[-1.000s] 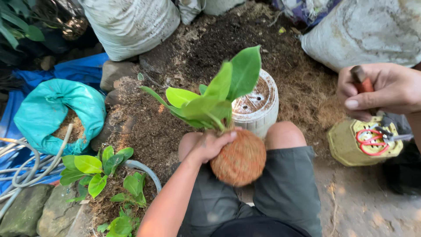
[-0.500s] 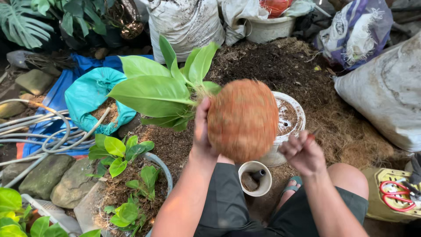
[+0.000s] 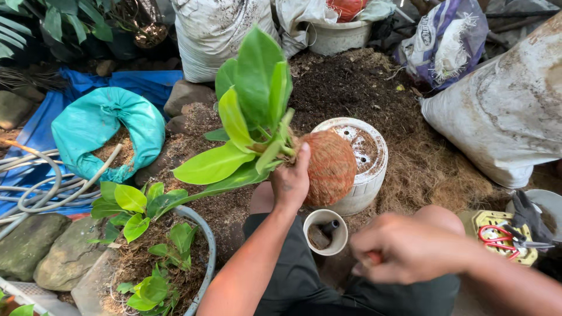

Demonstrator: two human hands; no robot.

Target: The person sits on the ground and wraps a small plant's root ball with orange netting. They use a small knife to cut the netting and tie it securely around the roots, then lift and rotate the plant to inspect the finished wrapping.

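Observation:
My left hand [image 3: 291,182] grips a green leafy plant [image 3: 249,120] at the base of its stems, where a round brown fibre-wrapped root ball [image 3: 329,167] hangs tilted to the right. The ball is held in front of an upturned white pot [image 3: 366,153] dusted with soil. My right hand [image 3: 407,248] is blurred, low at the right, fingers curled around something small and reddish that I cannot make out. A small white cup [image 3: 325,232] sits between my knees, with a dark object inside.
A soil and coconut-fibre heap [image 3: 410,117] spreads behind the pot. A teal sack [image 3: 105,131] lies left, hoses [image 3: 35,181] beside it. White sacks [image 3: 503,111] stand right. Red-handled scissors [image 3: 506,237] rest on a yellow container. A potted plant [image 3: 158,251] sits lower left.
My left hand has turned the plant so the root ball now points right and the leaves rise upward. My right hand has dropped lower and closed on something.

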